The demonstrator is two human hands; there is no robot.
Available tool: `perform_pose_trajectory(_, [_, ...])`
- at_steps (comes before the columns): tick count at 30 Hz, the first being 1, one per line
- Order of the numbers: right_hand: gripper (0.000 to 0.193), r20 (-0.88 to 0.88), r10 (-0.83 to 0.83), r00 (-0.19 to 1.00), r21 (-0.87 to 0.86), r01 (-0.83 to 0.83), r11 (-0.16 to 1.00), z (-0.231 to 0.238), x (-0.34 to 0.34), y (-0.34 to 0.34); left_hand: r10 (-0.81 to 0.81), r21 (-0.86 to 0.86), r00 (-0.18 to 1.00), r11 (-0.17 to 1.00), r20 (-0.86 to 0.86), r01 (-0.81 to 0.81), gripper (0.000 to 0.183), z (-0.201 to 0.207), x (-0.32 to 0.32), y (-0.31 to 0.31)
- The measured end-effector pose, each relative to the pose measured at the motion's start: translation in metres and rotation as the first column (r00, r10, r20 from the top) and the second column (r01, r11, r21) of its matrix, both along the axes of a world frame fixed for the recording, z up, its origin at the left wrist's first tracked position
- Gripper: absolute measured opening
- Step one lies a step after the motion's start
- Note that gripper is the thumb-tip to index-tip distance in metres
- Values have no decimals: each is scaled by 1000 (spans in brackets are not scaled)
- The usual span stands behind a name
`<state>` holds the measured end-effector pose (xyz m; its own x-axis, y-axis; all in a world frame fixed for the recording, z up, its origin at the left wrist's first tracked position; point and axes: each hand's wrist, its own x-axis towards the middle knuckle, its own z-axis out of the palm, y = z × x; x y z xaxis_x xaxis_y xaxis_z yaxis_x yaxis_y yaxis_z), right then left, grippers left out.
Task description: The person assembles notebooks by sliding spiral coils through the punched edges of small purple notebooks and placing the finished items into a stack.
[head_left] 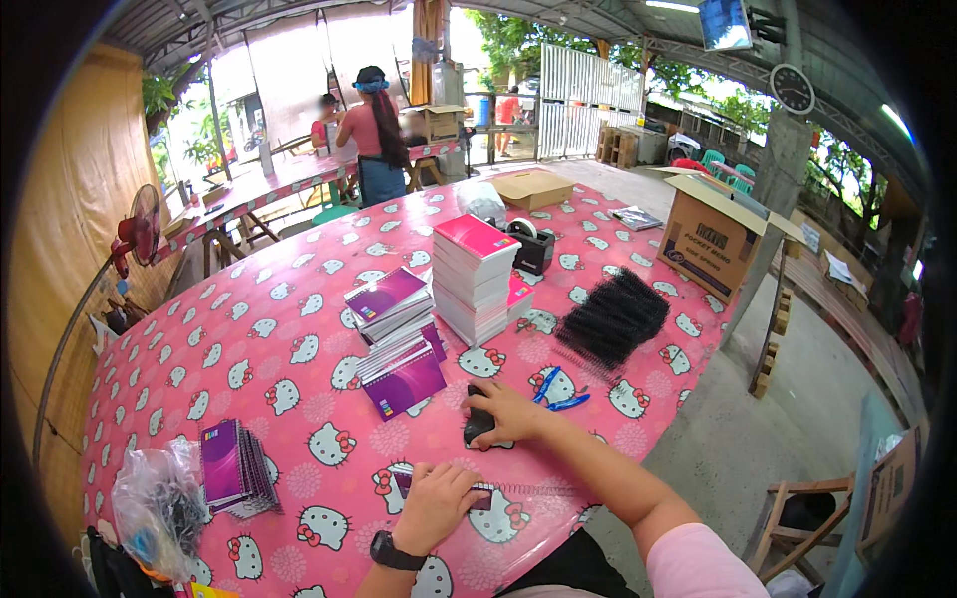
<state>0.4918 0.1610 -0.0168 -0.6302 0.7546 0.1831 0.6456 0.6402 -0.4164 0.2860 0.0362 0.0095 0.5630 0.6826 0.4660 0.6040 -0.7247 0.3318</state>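
My left hand [439, 505] presses on a small purple notebook [402, 480] lying at the near table edge, its fingers closed over it. A thin dark spiral coil [533, 489] runs out from the notebook to the right. My right hand [506, 411] is wrapped round a black block-like object [480, 424] on the table; its exact kind is hard to make out. Blue-handled pliers [560, 397] lie just right of that hand. Beyond it are fanned purple notebooks [407, 384] and a tall stack of pink-covered notepads [473, 284].
A heap of black spiral coils [613, 321] lies to the right, near a black tape dispenser [533, 247]. Coil-bound purple notebooks [231, 463] and a clear plastic bag [159, 508] sit at left. A cardboard box [713, 239] stands at the right edge; people [374, 140] are at a far table.
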Motion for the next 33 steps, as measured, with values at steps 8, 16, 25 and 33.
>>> perform_pose_trajectory(8, [66,53,-30,998,-75,34,997,7,21,-32,-19,-54,1000,998,-6,18,21,6,-1,-2])
perform_pose_trajectory(16, [59,-581,-120,805,-493,-231,839,7,61,-86,151,-1,985,988,82,-152,24,3,-12,-9])
perform_pose_trajectory(25, [63,-573,-140,808,-575,-274,770,14,37,-112,97,-5,991,995,89,-96,24,-3,-8,-12])
perform_pose_trajectory(33, [50,-582,-142,800,-621,-325,714,11,22,-106,88,58,990,994,110,-95,27,-9,-13,-10])
